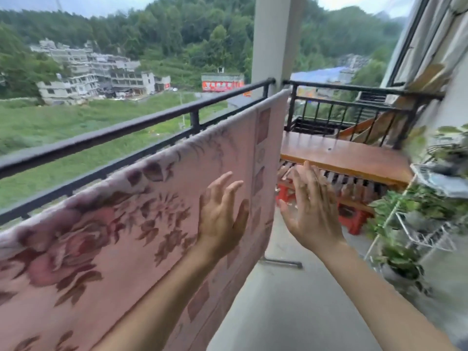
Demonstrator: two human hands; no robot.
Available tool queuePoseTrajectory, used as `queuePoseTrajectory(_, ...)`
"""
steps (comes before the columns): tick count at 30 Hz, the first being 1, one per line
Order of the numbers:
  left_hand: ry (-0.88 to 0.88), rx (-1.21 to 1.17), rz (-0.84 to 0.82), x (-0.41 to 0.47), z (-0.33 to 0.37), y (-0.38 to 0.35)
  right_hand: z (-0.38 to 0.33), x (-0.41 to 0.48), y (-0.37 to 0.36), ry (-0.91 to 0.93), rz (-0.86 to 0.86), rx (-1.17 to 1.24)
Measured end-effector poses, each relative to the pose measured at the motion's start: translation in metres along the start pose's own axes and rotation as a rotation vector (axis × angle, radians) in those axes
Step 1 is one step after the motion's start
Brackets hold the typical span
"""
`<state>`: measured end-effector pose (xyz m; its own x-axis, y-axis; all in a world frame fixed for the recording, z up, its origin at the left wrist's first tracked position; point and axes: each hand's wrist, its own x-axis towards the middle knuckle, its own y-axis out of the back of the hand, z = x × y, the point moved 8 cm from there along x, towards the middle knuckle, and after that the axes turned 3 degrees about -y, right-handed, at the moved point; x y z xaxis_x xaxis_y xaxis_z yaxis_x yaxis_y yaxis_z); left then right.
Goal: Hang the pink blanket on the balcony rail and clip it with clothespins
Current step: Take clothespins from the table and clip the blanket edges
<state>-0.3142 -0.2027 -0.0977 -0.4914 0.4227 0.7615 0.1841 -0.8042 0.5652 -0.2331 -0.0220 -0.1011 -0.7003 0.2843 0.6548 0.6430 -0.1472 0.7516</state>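
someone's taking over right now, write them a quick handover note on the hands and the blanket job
Left hand: open, empty, in front of the pink blanket, contact unclear.
Right hand: open, empty, just past the blanket's right edge.
Blanket: draped over a lower bar inside the balcony rail, spread out, hanging down.
Done: hanging.
Left: clipping. No clothespins visible in this view, so find them first.

Pink blanket [121, 239] cut off left and below
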Motion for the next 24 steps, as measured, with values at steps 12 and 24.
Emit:
queuePoseTrajectory(12, -0.137, -0.038, -0.181, 0.194, 0.073, -0.326, 0.331, 0.096, -0.067, -0.349, 0.047, -0.167)
queuePoseTrajectory(24, -0.032, 0.042, -0.248, 0.367, 0.026, -0.544, 0.510, 0.288, -0.215, -0.329, -0.059, -0.073)
